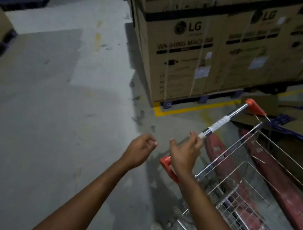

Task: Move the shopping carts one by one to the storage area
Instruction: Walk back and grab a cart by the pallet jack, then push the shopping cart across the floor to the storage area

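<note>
While the left hand [138,149] is held free above the grey floor [50,121], its fingers loosely curled round nothing, the handle [220,122] of the shopping cart [241,202] is gripped by the right hand [184,153], with fingers curled over the bar and thumb stuck out. The cart is seen at lower right, over two red pallet-truck forks [292,201], near cardboard boxes [182,61] bordered by a yellow line [195,108].

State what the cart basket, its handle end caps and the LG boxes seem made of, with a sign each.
Cart basket: shiny metal wire, glinting grid. End caps: probably plastic, matte orange, moulded shape. LG boxes: brown cardboard, printed and strapped.
</note>
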`<state>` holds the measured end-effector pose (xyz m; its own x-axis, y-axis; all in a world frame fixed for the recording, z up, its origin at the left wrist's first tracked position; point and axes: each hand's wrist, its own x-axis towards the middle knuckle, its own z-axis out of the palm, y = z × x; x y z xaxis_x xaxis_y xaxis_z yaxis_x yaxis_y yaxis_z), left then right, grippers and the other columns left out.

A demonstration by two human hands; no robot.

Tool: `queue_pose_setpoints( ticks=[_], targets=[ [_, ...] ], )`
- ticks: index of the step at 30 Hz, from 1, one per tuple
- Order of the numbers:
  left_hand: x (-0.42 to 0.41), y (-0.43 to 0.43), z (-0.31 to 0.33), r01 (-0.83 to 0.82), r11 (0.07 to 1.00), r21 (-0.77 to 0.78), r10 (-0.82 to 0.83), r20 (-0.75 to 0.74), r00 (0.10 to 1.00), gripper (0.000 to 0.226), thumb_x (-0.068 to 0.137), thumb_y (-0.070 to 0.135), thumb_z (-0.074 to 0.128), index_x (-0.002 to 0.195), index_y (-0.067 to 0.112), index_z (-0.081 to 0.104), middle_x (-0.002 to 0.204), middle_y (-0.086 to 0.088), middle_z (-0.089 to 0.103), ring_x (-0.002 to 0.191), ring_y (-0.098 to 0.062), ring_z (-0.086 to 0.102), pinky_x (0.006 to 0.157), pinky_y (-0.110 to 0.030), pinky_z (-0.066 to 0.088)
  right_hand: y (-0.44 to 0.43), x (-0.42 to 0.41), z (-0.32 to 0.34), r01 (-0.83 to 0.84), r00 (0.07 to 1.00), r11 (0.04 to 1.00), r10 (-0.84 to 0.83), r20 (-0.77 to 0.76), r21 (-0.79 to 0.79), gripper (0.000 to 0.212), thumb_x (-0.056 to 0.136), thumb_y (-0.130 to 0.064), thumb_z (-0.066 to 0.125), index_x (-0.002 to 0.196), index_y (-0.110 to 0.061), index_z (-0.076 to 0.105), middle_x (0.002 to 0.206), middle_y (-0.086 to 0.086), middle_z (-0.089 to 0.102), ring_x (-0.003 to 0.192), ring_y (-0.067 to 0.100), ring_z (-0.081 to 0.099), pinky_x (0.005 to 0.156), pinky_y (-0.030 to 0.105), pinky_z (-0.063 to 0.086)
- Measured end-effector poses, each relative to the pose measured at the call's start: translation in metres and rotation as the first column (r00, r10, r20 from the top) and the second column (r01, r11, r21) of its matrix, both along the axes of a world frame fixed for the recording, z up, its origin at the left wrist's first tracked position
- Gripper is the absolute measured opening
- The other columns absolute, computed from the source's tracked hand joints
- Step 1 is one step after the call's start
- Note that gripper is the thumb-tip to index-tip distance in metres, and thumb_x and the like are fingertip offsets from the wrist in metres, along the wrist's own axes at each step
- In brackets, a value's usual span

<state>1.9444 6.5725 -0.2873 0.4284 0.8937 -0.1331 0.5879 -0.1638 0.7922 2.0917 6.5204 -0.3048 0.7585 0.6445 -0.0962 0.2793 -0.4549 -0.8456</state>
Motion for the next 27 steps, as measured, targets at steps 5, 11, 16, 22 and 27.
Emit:
queue_pose_setpoints(
  ticks=[5,11,16,22,27],
  targets=[
    [0.069,0.066,0.02,0.187,0.98,0.071,-0.19,0.04,0.981,0.01,0.096,0.02,0.062,0.1,0.013,0.067,0.084,0.007,0.062,0.069,0.002,0.055,0.064,-0.011,0.041,0.03,0.007,-0.014,0.087,0.988,0.992,-0.075,0.139,-0.086,0.078,0.077,-0.025,0.073,0.145,-0.016,0.037,0.16,0.008,0.01,0.132,0.041,0.03,0.099,0.046,0.045],
    [0.154,0.116,0.01,0.518,0.85,0.097,-0.526,0.09,0.846,0.019,0.092,0.024,0.059,0.105,0.012,0.066,0.093,0.0,0.065,0.08,-0.01,0.061,0.072,-0.017,0.045,0.055,0.053,-0.023,0.29,0.956,0.942,-0.277,0.099,-0.168,0.083,0.084,-0.019,0.069,0.152,-0.024,0.021,0.162,0.014,0.014,0.136,0.04,0.04,0.093,0.044,0.048],
    [0.223,0.14,-0.003,0.757,0.631,0.171,-0.775,0.12,0.62,0.028,0.081,0.015,0.054,0.106,0.016,0.065,0.1,-0.001,0.065,0.094,-0.014,0.061,0.083,-0.025,0.048,0.069,0.073,-0.023,0.461,0.885,0.862,-0.462,0.047,-0.21,0.078,0.091,-0.013,0.058,0.157,-0.016,0.017,0.124,0.02,0.064,0.105,0.041,0.063,0.077,0.041,0.048],
    [0.258,0.16,-0.013,0.912,0.207,0.354,-0.971,-0.036,0.234,0.037,0.071,-0.003,0.062,0.106,0.003,0.069,0.114,-0.015,0.066,0.102,-0.031,0.063,0.086,-0.022,0.04,0.076,0.061,-0.011,0.549,0.805,0.739,-0.594,0.007,-0.39,0.045,0.095,-0.02,0.054,0.137,-0.01,0.04,0.118,0.024,0.064,0.105,0.044,0.061,0.076,0.042,0.045],
    [0.256,0.169,-0.014,0.922,-0.048,0.384,-0.983,-0.183,0.025,0.044,0.06,-0.001,0.069,0.104,0.002,0.073,0.118,-0.017,0.068,0.108,-0.038,0.063,0.103,-0.046,0.041,0.069,0.029,-0.007,0.618,0.731,0.622,-0.679,0.062,-0.482,0.041,0.094,-0.035,0.054,0.131,-0.023,0.042,0.109,0.009,0.067,0.096,0.035,0.065,0.079,0.043,0.055]
  ],
)
